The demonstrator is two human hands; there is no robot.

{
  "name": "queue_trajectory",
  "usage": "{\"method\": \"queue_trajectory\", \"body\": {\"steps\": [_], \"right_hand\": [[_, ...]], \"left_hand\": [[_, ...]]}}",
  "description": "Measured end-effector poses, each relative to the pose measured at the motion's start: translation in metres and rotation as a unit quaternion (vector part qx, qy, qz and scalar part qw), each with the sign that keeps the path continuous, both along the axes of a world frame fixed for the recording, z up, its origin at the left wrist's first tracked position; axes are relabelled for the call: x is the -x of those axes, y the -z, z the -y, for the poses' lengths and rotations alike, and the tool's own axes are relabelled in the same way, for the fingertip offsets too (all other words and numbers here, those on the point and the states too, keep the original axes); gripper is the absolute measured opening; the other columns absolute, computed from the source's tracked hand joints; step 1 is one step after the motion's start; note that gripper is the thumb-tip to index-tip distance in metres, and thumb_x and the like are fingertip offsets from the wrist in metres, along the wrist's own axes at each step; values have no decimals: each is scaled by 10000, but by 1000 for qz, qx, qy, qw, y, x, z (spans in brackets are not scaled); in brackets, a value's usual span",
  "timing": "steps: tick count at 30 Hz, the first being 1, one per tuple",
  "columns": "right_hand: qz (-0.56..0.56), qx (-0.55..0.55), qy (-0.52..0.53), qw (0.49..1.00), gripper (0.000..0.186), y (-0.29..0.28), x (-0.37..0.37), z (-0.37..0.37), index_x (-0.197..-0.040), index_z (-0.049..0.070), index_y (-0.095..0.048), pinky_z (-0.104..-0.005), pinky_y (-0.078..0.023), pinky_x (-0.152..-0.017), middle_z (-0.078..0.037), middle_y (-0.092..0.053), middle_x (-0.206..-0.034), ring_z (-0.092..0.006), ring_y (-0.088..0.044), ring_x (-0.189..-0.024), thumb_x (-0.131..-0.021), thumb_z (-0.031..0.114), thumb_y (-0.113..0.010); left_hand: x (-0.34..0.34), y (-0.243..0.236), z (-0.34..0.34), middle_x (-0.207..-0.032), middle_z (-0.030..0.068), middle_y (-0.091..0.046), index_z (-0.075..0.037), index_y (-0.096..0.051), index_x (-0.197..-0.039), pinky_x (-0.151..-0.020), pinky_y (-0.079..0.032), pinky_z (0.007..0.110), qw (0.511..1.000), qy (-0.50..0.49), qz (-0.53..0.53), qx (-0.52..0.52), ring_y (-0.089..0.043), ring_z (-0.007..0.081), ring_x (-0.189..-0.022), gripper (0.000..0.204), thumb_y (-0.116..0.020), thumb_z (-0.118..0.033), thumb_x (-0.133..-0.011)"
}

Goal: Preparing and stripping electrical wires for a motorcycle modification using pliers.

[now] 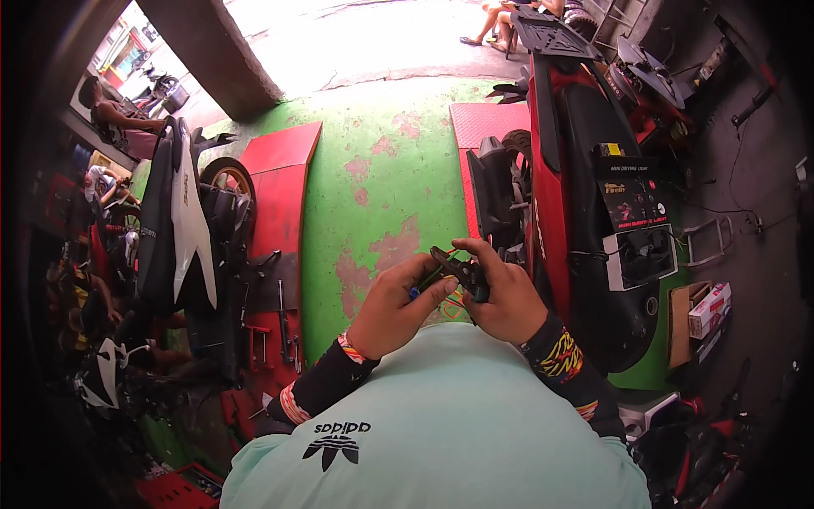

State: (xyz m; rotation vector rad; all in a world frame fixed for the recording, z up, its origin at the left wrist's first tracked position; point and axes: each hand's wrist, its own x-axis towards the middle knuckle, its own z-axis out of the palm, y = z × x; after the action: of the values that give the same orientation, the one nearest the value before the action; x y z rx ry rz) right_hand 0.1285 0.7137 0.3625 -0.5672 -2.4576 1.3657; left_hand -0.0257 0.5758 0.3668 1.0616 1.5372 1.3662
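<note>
In front of my chest, both hands work close together. My right hand (513, 297) is closed round dark pliers (463, 272), whose jaws point up and left toward my other hand. My left hand (392, 307) is pinched shut on thin wires, its thumb stretched toward the pliers. A small blue piece (414, 293) shows at the left fingers. Red, green and yellow wires (456, 299) hang in the gap between my hands. Exactly where the jaws meet the wires is too small to make out.
On the right stands a red and black motorcycle (585, 212) with an open light box (640, 254) on its seat. Another motorcycle (191, 229) is at left by a red ramp (275, 204) bearing tools. Several people sit farther off, including one at left (119, 114).
</note>
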Motion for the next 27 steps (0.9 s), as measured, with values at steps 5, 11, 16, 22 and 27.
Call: {"method": "queue_trajectory", "body": {"steps": [5, 11, 16, 22, 27], "right_hand": [[0, -30, 0, 1000, 685, 5, -1, 5, -1437, 113, -430, -475, -548, -724, -214, -708, -942, -442, -692, -869, -811, 28, -698], [0, -35, -4, 999, 664, 4, 0, 7, -1434, 92, -458, -430, -567, -779, -218, -717, -1006, -416, -708, -939, -819, 1, -689], [-36, 18, 7, 999, 580, 12, -4, 13, -1379, 130, -530, -427, -568, -758, -196, -723, -1003, -395, -714, -903, -835, 82, -726], [-30, 176, -13, 984, 505, 11, -5, 19, -1359, 37, -570, -323, -539, -942, -157, -716, -1166, -209, -706, -1073, -870, 2, -693], [-44, 275, -2, 961, 585, 14, -3, 22, -1409, -45, -534, -288, -498, -991, -126, -692, -1197, -148, -651, -1097, -849, -26, -700]], "left_hand": [[-1, 11, -1, -1051, 106, -709, 12, -621, -1210, -849, -514, 320, 999, -6, 51, -9, -633, 129, -920, 289, -693, -154, -985], [2, 10, 0, -1118, 51, -657, -1, -591, -1192, -899, -523, 290, 999, 26, 41, 8, -615, 111, -1063, 208, -650, -19, -994], [6, 5, -1, -889, 39, -675, 14, -633, -1132, -714, -484, 262, 992, 32, 118, 38, -574, 59, -788, 255, -743, -123, -947], [10, 5, 0, -663, -50, -498, 6, -679, -906, -584, -401, 265, 999, 9, -11, 36, -454, 36, -659, 164, -793, -112, -898], [4, 15, -3, -654, -60, -457, 1, -629, -797, -583, -400, 266, 999, -30, 35, 20, -443, 36, -664, 228, -818, -103, -871]]}}
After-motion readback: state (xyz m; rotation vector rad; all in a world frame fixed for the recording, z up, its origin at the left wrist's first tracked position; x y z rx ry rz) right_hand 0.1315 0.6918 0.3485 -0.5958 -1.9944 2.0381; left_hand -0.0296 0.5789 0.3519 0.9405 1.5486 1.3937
